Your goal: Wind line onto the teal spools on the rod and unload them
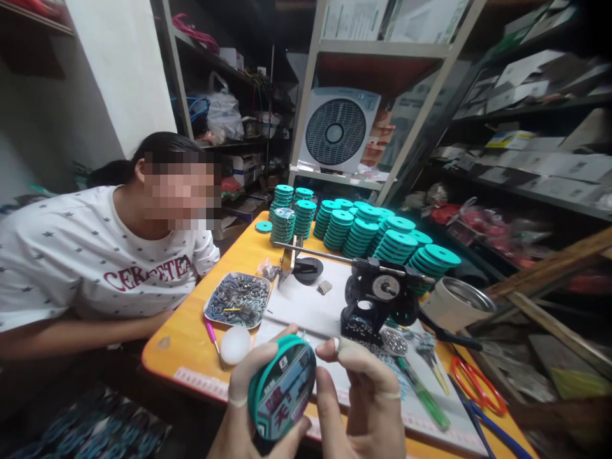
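Note:
My left hand (240,390) is wrapped round a green fishing line spool (285,390) with a printed label, held tilted above the table's front edge. Close to the spool's right rim is my right hand (364,398), its fingers curled and the thumb and index tips nearly together. Whatever lies between those tips is too small to make out. Pale finger covers sit on fingers of both hands. Beyond the hands stands a black winding device (377,290) with a long metal rod. A white round lid-like piece (235,345) lies left of my left hand.
A tray of small metal parts (238,299) sits at the left, near a seated person (95,268). Stacks of green spools (366,233) line the back. Right of my hands are a green-handled tool (423,392), orange-handled scissors (478,386) and a tin (456,303).

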The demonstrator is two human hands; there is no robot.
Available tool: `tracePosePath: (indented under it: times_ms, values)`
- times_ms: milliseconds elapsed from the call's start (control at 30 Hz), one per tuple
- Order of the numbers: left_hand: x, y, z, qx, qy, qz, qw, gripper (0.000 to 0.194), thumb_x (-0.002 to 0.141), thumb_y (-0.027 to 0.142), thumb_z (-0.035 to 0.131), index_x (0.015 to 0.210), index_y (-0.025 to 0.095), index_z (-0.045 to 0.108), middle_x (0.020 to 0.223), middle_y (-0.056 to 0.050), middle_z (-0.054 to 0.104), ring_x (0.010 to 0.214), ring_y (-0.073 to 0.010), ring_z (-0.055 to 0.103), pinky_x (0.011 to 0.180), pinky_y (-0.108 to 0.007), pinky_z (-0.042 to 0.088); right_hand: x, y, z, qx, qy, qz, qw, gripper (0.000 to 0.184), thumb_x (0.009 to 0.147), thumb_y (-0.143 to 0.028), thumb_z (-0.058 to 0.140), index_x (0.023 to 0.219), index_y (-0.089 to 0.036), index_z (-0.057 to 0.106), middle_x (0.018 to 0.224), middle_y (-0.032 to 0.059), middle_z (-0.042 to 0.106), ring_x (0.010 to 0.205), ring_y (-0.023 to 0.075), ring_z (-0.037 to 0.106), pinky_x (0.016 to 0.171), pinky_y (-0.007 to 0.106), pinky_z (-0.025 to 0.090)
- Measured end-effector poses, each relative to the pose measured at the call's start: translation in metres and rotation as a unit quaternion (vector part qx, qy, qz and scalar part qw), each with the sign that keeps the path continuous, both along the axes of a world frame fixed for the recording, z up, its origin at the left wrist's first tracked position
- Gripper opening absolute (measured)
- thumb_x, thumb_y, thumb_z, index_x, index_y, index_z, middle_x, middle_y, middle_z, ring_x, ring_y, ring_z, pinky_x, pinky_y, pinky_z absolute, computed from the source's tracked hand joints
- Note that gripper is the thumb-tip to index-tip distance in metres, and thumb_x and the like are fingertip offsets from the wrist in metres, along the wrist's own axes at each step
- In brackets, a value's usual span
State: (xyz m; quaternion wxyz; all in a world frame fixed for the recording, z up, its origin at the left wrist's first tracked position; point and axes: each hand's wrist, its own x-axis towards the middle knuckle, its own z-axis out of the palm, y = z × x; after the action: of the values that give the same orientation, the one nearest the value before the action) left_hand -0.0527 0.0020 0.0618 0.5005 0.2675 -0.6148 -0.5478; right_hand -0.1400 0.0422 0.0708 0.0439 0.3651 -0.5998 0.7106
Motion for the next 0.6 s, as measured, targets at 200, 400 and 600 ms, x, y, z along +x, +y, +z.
tracePosePath:
  times_ms: [200, 400, 600]
  values:
    - [-0.002, -0.001, -0.001, -0.092, -0.001, 0.009, 0.996, 0.049, 0.083, 0.02, 0.062, 0.125, 0.036, 0.041, 0.136, -0.002, 0.054, 0.122, -0.019, 0.054, 0.097, -0.027, 0.05, -0.008, 0.001, 0.001, -0.006, 0.027, 0.056, 0.998, 0.026, 0.085, -0.008, 0.055, 0.106, -0.023, 0.049, 0.094, 0.0031, 0.063, 0.092, 0.0125, 0.064, 0.082, 0.024, 0.053]
    - [-0.001, -0.006, -0.004, -0.177, -0.001, 0.002, 0.984, 0.052, 0.083, 0.007, 0.056, 0.126, 0.033, 0.042, 0.136, -0.005, 0.053, 0.123, -0.022, 0.054, 0.096, -0.03, 0.052, 0.003, 0.001, 0.002, 0.027, 0.012, -0.036, 0.999, 0.021, 0.084, -0.013, 0.058, 0.1, -0.024, 0.051, 0.092, 0.0041, 0.066, 0.089, 0.0161, 0.065, 0.081, 0.03, 0.053]
    - [-0.001, -0.008, -0.004, -0.193, 0.003, -0.004, 0.981, 0.052, 0.082, 0.001, 0.052, 0.123, 0.033, 0.043, 0.134, -0.006, 0.054, 0.118, -0.0189, 0.058, 0.079, -0.02, 0.057, -0.003, 0.003, 0.006, 0.069, 0.018, -0.013, 0.997, 0.018, 0.085, -0.017, 0.057, 0.101, -0.024, 0.051, 0.093, 0.0038, 0.065, 0.09, 0.0164, 0.064, 0.081, 0.029, 0.051]
